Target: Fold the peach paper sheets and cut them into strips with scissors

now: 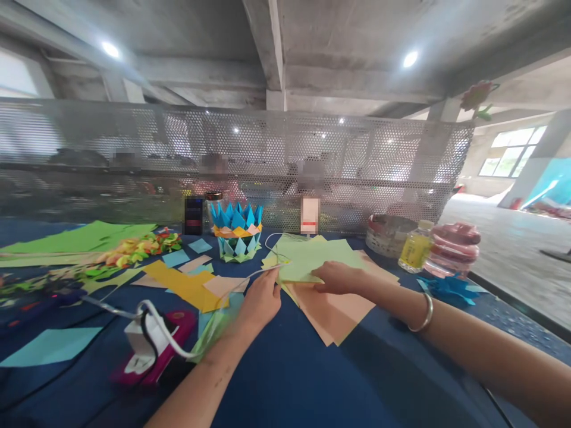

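Observation:
My left hand (260, 301) is closed in a pinch on the left edge of a light green paper sheet (312, 257), near a white cable. My right hand (338, 277) lies flat on the same green sheet, fingers pressed down on its near edge. The green sheet tops a stack of peach paper sheets (332, 312) on a dark blue table (294, 374). A silver bangle (423, 314) rings my right wrist.
A blue and orange folded paper basket (237, 233) stands behind the stack. Yellow (187, 285), blue and green sheets lie at left. A white charger on a pink device (151, 348) sits near my left arm. At right stand a small yellow bottle (414, 246) and pink rings (452, 246). A perforated metal screen (267, 160) backs the table.

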